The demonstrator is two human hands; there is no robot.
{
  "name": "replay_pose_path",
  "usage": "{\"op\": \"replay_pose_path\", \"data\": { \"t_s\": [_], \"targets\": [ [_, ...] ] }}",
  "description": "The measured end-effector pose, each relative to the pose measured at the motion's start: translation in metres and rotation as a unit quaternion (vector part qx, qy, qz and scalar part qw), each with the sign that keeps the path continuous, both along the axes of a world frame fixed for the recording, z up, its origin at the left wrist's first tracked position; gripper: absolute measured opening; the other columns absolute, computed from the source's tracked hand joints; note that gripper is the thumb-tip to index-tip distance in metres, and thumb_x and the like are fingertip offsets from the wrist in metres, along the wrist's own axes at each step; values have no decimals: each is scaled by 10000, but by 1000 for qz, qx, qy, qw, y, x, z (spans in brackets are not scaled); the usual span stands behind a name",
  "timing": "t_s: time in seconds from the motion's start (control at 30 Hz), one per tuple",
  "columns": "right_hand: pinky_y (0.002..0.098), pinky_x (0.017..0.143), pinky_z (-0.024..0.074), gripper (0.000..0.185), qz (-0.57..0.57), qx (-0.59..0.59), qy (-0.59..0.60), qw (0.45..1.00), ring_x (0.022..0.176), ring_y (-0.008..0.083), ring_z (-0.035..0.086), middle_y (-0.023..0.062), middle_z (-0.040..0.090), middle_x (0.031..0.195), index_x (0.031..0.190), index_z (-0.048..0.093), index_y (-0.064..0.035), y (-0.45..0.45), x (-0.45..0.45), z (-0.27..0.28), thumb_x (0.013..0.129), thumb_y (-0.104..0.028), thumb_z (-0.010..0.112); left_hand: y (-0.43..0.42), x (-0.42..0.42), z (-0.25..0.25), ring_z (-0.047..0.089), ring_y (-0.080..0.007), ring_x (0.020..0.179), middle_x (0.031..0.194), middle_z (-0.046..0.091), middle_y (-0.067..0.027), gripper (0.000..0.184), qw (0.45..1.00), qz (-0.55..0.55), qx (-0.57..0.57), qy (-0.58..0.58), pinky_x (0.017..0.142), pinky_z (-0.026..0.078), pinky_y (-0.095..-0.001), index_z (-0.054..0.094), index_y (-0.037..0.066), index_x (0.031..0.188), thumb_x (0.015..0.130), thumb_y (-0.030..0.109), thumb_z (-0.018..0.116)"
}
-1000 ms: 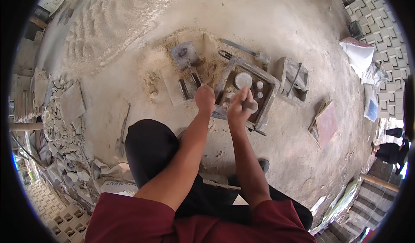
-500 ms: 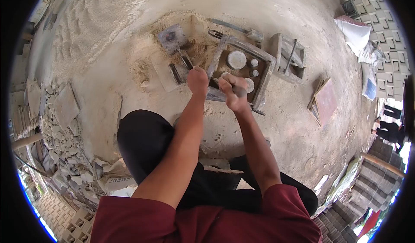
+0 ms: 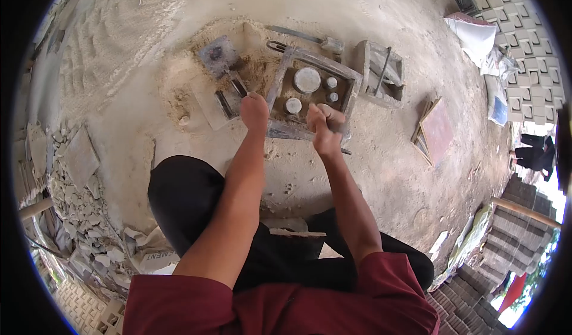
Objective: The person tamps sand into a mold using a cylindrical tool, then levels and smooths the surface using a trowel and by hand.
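My left hand [image 3: 255, 112] is closed around the dark handle of a square-bladed trowel [image 3: 217, 56], its blade lying over loose sand to the left. My right hand [image 3: 323, 123] is curled over the near right part of a box-like frame [image 3: 286, 130]. A brownish lump or short handle shows in its grip, too covered to name. Inside the frame are sand and several pale round discs, among them a large disc [image 3: 307, 80] and a smaller disc [image 3: 292, 105] left of my right fingers.
A second, smaller box [image 3: 360, 73] with a bar across it stands to the right. Farther right leans a reddish board [image 3: 437, 131]. A long flat tool [image 3: 295, 34] lies behind the frame. Rubble [image 3: 77, 186] is heaped at left, and blocks are stacked at the edges.
My right hand has moved right across the frame, baring the near left disc and covering another at the near right. My left hand stays on the trowel. The whole view has shifted slightly.
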State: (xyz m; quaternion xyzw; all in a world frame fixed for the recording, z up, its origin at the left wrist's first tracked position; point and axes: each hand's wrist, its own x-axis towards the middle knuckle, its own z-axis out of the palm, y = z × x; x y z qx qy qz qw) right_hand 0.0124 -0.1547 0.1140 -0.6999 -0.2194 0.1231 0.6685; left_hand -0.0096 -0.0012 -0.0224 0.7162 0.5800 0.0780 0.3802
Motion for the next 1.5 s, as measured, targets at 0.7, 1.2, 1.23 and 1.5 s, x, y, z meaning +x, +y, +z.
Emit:
{"op": "replay_pose_path", "data": {
  "t_s": [0.7,1.2,1.23,1.5],
  "targets": [
    [248,420,226,501,-235,72,-24,969,454,36,311,-43,366,490,562,351,-102,-14,-3,-11,1013,-310,419,3,0,-4,614,-467,881,915,632,-322,519,1000,3,21,12,797,485,-537,652,-108,868,942,279,314],
    [233,432,247,455,-104,77,-89,988,500,23,336,-52,406,529,617,445,-54,41,50,-24,994,-306,473,0,0,13,595,-477,905,942,626,-318,522,999,42,-32,-8,837,449,-539,640,-115,887,939,296,321],
    [234,435,248,459,-107,95,-78,987,509,25,336,-52,399,533,614,438,-52,45,54,-9,993,-308,476,0,1,15,595,-477,905,942,626,-318,522,999,43,-33,-7,837,449,-539,640,-115,887,939,296,321],
    [248,453,295,460,-139,59,-25,988,535,44,339,-41,381,532,624,428,-40,76,57,26,990,-311,487,1,-1,9,615,-462,841,869,636,-307,514,1000,16,-15,1,756,493,-533,655,-89,860,952,293,323]
  ]
}}
